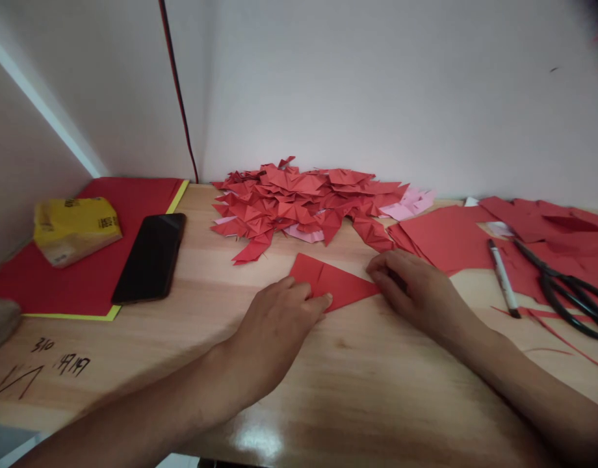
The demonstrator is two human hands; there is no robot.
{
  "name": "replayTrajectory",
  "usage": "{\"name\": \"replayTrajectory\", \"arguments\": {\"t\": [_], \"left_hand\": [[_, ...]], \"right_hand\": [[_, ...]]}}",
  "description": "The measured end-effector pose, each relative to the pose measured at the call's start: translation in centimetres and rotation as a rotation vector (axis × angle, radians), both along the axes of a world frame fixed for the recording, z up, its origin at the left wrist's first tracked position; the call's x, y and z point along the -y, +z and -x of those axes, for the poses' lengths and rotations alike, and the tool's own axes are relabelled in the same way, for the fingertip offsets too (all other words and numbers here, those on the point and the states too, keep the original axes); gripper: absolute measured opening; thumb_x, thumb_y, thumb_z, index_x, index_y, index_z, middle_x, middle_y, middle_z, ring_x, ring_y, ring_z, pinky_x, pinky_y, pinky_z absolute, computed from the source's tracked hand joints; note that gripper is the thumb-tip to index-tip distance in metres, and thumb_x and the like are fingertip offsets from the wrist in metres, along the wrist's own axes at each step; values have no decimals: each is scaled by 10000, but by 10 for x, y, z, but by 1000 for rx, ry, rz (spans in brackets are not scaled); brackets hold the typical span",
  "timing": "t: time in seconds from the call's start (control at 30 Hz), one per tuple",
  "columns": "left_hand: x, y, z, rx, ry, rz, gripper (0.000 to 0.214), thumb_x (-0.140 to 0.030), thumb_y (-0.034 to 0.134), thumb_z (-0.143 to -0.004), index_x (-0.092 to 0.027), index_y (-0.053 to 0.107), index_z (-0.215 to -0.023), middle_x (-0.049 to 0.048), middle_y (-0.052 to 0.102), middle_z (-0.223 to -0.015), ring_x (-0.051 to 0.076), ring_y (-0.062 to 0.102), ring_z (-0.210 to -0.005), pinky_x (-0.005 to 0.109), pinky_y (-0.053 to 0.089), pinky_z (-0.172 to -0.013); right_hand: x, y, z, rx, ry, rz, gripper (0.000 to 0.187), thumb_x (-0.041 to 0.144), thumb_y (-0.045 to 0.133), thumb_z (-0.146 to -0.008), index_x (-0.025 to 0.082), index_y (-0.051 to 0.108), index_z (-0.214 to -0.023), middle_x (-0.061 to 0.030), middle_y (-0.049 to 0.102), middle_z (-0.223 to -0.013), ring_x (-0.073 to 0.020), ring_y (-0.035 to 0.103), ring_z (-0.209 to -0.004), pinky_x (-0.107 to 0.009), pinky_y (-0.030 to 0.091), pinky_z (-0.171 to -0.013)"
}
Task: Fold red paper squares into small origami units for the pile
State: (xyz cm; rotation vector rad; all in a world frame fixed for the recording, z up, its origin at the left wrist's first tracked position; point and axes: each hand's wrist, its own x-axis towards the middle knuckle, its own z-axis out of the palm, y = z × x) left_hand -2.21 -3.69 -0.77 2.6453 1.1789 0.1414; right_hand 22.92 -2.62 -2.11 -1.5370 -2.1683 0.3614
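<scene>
A red paper triangle (334, 283), folded with a crease near its left end, lies flat on the wooden table (299, 383). My left hand (279, 322) presses its lower left edge, thumb and fingers pinched on the paper. My right hand (410, 289) holds down the triangle's right tip with curled fingers. Behind them sits a heap of folded red paper pieces (299, 201) with a few pink ones (409, 203).
A black phone (150, 257) and a yellow tissue pack (75, 227) rest on red card (84, 279) at left. Red sheets (445, 237), a marker pen (504, 278) and black scissors (567, 289) lie at right. The wall runs close behind.
</scene>
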Motion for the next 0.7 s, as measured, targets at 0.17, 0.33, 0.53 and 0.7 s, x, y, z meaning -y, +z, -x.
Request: {"name": "replayTrajectory", "arguments": {"t": [0.17,0.33,0.53,0.7], "left_hand": [[-1,3,-2,3,-7,-16,188,-204,503,-955,-249,670,-1029,8,560,-752,179,494,-737,287,341,-621],[-4,4,-4,-44,0,-6,166,-237,542,-941,-241,692,-1013,10,548,-723,172,476,-704,280,318,-593],[-3,5,-3,-29,-7,-8,164,-252,543,-941,-242,692,-1009,10,551,-730,176,486,-717,281,323,-594],[-3,6,-3,-13,-21,-15,179,-243,515,-953,-232,688,-997,12,547,-724,171,491,-715,278,340,-594]], "right_hand": [[1,10,-11,-160,-144,180,241,380,441,-957,213,580,-853,-16,647,-798,-148,561,-668,-273,439,-622],[2,15,-16,-81,-128,240,232,380,476,-926,215,593,-812,9,619,-717,-135,518,-615,-258,409,-576],[4,14,-11,40,-89,223,164,322,545,-876,210,594,-767,12,617,-677,-133,532,-575,-252,392,-539],[5,9,-10,123,-41,127,146,295,539,-887,211,567,-771,5,605,-690,-141,546,-599,-248,388,-527]]}}
